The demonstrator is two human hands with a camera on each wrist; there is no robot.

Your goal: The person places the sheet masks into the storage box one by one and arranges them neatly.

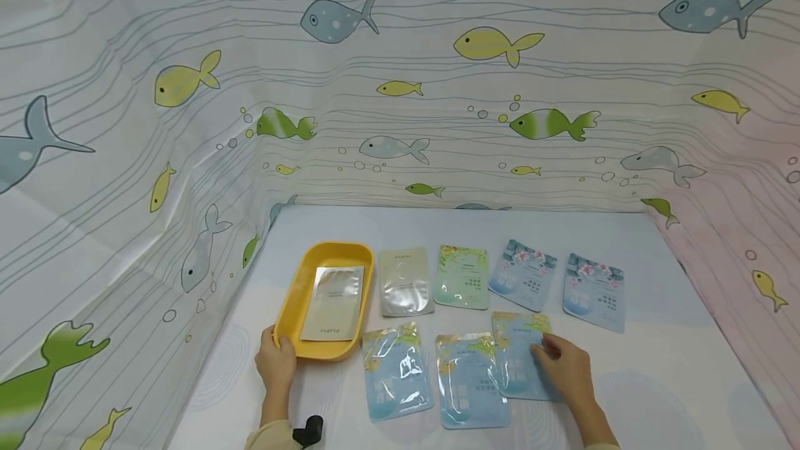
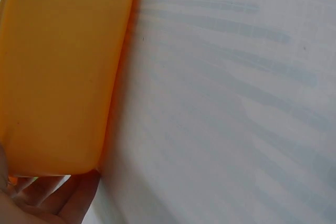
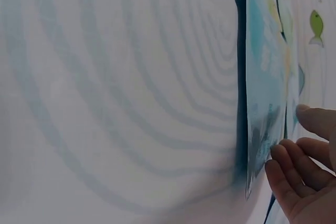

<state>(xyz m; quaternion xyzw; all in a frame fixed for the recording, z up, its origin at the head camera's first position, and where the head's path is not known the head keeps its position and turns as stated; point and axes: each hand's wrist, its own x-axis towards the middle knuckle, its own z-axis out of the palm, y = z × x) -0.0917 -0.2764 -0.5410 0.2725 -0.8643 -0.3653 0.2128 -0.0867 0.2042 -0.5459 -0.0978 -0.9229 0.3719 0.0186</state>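
Note:
At the near left corner of a yellow tray (image 1: 289,311), my left hand (image 1: 276,360) grips the rim. In the left wrist view, its fingers (image 2: 79,195) bend against the end of the tray (image 2: 63,77). Inside the tray lies a silvery-beige sheet mask packet (image 1: 333,303). My right hand (image 1: 567,367) is at the right edge of a blue sheet mask packet (image 1: 520,360), which overlaps another blue packet (image 1: 469,384). Up close, the right hand's fingers (image 3: 294,174) are loosely bent beside the packet (image 3: 262,77), with the thumb apart; contact is unclear.
Another blue packet (image 1: 398,373) lies nearest the tray in the front row. Behind are a beige packet (image 1: 405,283), a green packet (image 1: 462,276) and two floral blue packets, one left (image 1: 523,275), one right (image 1: 594,290). Fish-print sheeting (image 1: 437,123) surrounds the table.

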